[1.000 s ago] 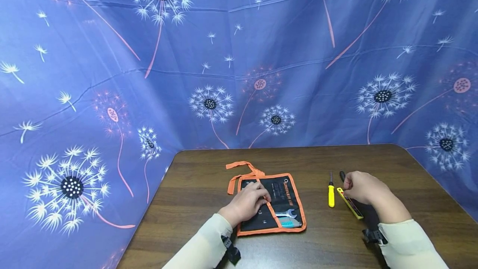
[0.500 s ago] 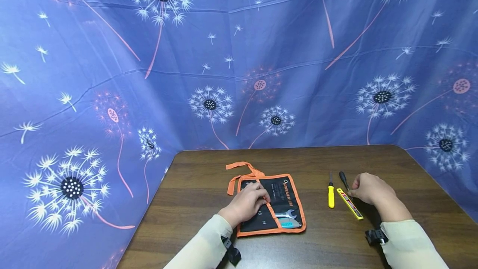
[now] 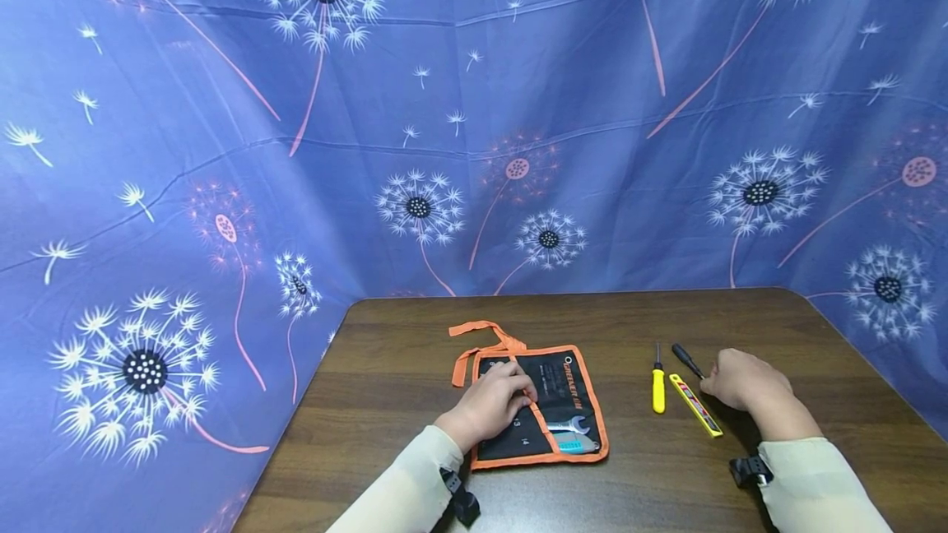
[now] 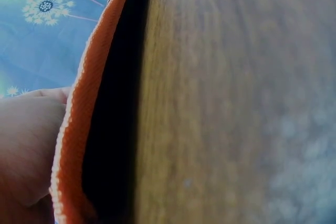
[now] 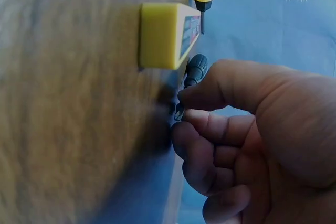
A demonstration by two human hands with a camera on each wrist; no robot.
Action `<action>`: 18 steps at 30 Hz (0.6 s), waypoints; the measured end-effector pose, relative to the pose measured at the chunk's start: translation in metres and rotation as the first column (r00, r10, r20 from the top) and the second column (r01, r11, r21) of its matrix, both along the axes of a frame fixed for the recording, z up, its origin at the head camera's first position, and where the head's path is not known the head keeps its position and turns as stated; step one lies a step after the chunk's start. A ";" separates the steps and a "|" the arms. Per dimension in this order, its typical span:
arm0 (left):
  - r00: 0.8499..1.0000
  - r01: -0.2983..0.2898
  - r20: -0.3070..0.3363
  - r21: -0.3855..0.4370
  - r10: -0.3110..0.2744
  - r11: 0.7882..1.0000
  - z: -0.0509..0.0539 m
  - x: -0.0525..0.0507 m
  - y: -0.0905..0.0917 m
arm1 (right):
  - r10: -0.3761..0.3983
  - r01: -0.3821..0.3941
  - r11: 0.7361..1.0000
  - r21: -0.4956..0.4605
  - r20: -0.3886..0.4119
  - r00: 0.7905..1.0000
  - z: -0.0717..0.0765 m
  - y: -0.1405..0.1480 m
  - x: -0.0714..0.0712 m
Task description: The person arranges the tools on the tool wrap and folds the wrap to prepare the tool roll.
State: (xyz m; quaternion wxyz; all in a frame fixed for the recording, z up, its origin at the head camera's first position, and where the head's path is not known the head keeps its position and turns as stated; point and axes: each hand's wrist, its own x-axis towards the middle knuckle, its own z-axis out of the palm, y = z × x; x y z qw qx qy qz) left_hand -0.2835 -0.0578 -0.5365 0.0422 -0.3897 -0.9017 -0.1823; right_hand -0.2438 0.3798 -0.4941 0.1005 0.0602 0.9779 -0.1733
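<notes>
A black tool pouch (image 3: 548,389) with orange trim lies on the table, a wrench (image 3: 570,424) and a teal-handled tool (image 3: 573,442) showing in its pocket. My left hand (image 3: 492,403) rests on it, thumb and fingers curled at the orange pocket edge. To the right, my right hand (image 3: 746,381) pinches the metal shaft of a black-handled screwdriver (image 3: 687,359). In the right wrist view its ribbed handle (image 5: 196,69) points away from the fingers, and its tip is hidden by them. The left wrist view shows the pouch's orange edge (image 4: 86,103) close up, with my left hand behind it.
Left of the right hand lies a slim yellow bar (image 3: 694,404) with a dark and red label. Beside it is a yellow screwdriver (image 3: 657,385), shaft pointing away. Orange ties (image 3: 485,340) trail from the pouch's far side. A blue dandelion-print cloth (image 3: 474,146) hangs behind the table (image 3: 400,401).
My right hand has shifted slightly right and toward me, and the black-handled screwdriver has tilted, uncovering the yellow bar's label. The left hand and pouch have stayed in place.
</notes>
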 end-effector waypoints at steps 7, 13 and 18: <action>1.000 -0.025 -0.001 -0.001 0.025 1.000 -0.001 0.001 0.001 | 0.012 -0.014 0.999 -0.034 -0.043 0.999 -0.001 0.001 -0.001; 1.000 -0.031 -0.007 -0.012 0.030 0.999 -0.003 0.001 0.002 | 0.043 -0.047 0.998 -0.043 -0.087 0.995 0.003 0.002 -0.001; 0.999 -0.019 -0.029 -0.001 0.019 1.000 -0.004 0.001 0.003 | 0.013 -0.016 0.999 -0.034 -0.092 0.996 0.005 0.002 -0.001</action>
